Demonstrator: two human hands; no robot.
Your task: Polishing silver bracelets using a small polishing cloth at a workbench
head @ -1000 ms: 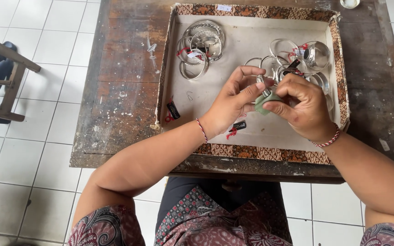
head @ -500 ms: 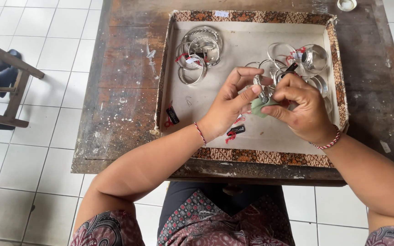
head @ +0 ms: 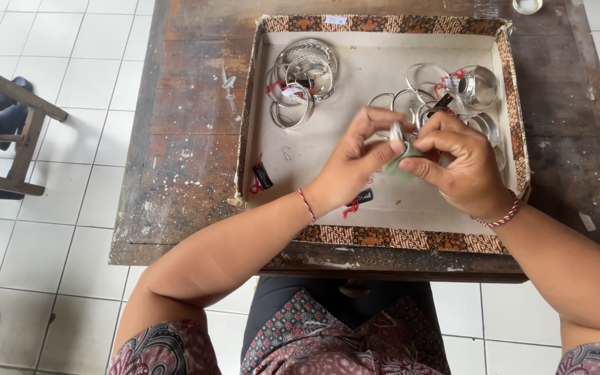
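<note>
Left hand: fingers pinched a silver bangle over the tray.
Right hand: pressed a green cloth against it.
Done, apparently: tagged pile, upper left.
Left: heap beside the hands.

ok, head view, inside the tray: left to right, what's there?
Black tag → left bangle pile → left hand → green cloth → right hand → right bangle pile.

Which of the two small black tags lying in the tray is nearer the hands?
The black tag with red string, just below the left hand; the other black tag lies apart, near the tray's left wall.
</note>
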